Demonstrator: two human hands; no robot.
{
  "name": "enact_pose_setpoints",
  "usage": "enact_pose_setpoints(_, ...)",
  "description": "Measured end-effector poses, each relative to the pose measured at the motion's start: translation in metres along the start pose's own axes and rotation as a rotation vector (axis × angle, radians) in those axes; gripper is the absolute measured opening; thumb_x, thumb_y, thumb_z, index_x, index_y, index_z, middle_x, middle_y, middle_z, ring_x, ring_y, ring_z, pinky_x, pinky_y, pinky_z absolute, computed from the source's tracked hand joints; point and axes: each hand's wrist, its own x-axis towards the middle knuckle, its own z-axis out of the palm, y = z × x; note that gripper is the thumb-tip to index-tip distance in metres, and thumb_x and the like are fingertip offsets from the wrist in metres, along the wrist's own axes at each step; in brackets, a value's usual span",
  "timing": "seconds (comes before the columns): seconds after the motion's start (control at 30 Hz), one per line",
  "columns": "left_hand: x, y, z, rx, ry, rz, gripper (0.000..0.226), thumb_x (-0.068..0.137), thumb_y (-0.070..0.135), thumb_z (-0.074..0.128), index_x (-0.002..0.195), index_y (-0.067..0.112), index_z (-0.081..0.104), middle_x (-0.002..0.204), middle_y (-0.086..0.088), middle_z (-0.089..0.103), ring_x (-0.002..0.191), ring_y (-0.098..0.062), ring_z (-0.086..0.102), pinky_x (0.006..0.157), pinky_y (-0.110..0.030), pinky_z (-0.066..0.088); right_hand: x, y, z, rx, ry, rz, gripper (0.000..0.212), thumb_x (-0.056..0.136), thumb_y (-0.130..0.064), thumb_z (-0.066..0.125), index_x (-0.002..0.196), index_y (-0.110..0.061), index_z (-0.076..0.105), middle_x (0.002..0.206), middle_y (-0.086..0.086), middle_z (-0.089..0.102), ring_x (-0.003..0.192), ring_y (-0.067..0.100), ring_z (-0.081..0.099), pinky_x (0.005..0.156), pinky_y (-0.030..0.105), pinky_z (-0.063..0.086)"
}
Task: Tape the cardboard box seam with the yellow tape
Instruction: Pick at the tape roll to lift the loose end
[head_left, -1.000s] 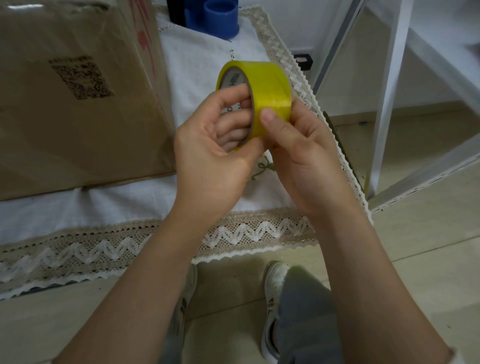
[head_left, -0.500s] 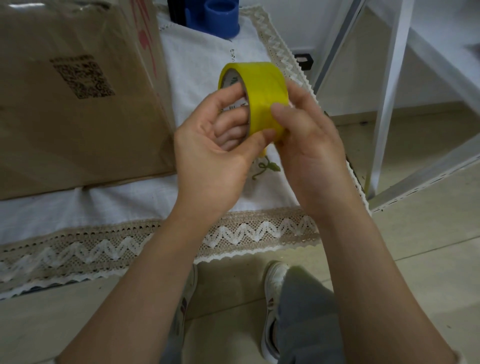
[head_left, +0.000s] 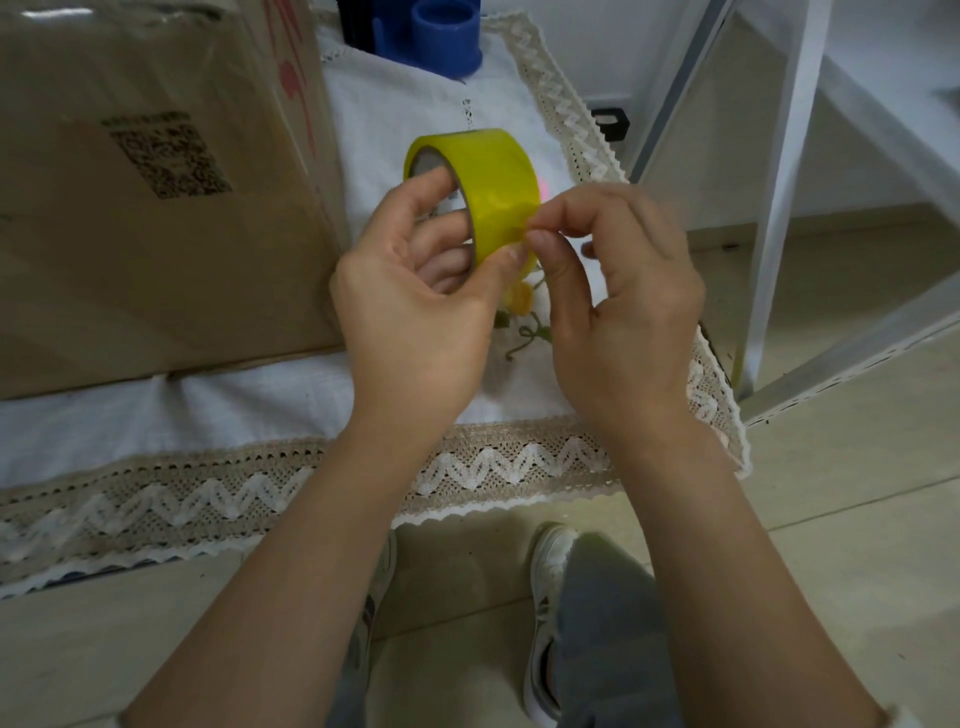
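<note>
A yellow tape roll is held up over the table, just right of the cardboard box. My left hand grips the roll, fingers through its core and thumb on the outer face. My right hand pinches with thumb and forefinger at the roll's lower right edge. Whether a loose tape end is lifted I cannot tell. The brown box stands at the left on the cloth, with a printed code on its side; its seam is not in view.
The table wears a white cloth with a lace border. A blue cylindrical holder stands at the back. White metal frame bars rise at the right. Below are a tiled floor and my shoes.
My right hand has shifted from flat against the roll to a thumb-and-forefinger pinch at its edge. The roll has turned a little in my left hand.
</note>
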Motion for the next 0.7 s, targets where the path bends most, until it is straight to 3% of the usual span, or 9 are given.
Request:
enact_pose_setpoints(0.2,0.0023,-0.0011,0.0001,-0.011,-0.006,-0.013,0.059,0.078,-0.006,0.079,0.132,0.002,0.056,0.098,-0.004,0.076,0.083,-0.010,0.076,0.074,-0.021,0.058,-0.0009,-0.0054,0.0017,0.028,-0.001,0.018,0.009,0.097,-0.005,0.061,0.100,0.001,0.067,0.093,0.010,0.068,0.086,0.027,0.064,0.075,0.045,0.055)
enact_pose_setpoints(0.33,0.0019,-0.0044,-0.0011,0.009,-0.037,-0.001,0.057,0.081,-0.009,0.074,0.133,0.003,0.055,0.099,-0.002,0.076,0.088,-0.012,0.075,0.077,-0.021,0.058,0.0023,-0.0041,-0.0006,0.069,-0.078,0.018,0.033,0.096,-0.009,0.068,0.126,-0.001,0.061,0.093,0.008,0.066,0.089,0.023,0.063,0.085,0.038,0.054)
enact_pose_setpoints(0.5,0.0025,-0.0046,-0.0043,0.020,-0.130,-0.007,0.067,0.082,-0.015,0.069,0.142,0.004,0.047,0.118,-0.009,0.071,0.109,-0.018,0.069,0.100,-0.037,0.055,0.0011,0.0031,0.0012,0.079,0.028,-0.005,0.018,0.090,-0.008,0.075,0.108,-0.006,0.076,0.088,0.014,0.069,0.083,0.030,0.065,0.075,0.041,0.054)
enact_pose_setpoints(0.7,-0.0019,-0.0036,-0.0003,-0.014,-0.137,-0.021,0.071,0.082,-0.017,0.068,0.144,0.005,0.043,0.114,-0.008,0.072,0.102,-0.012,0.071,0.095,-0.030,0.057,0.0023,0.0022,-0.0003,0.040,0.090,-0.015,0.008,0.090,-0.009,0.076,0.095,-0.004,0.078,0.087,0.011,0.071,0.082,0.026,0.067,0.073,0.041,0.056)
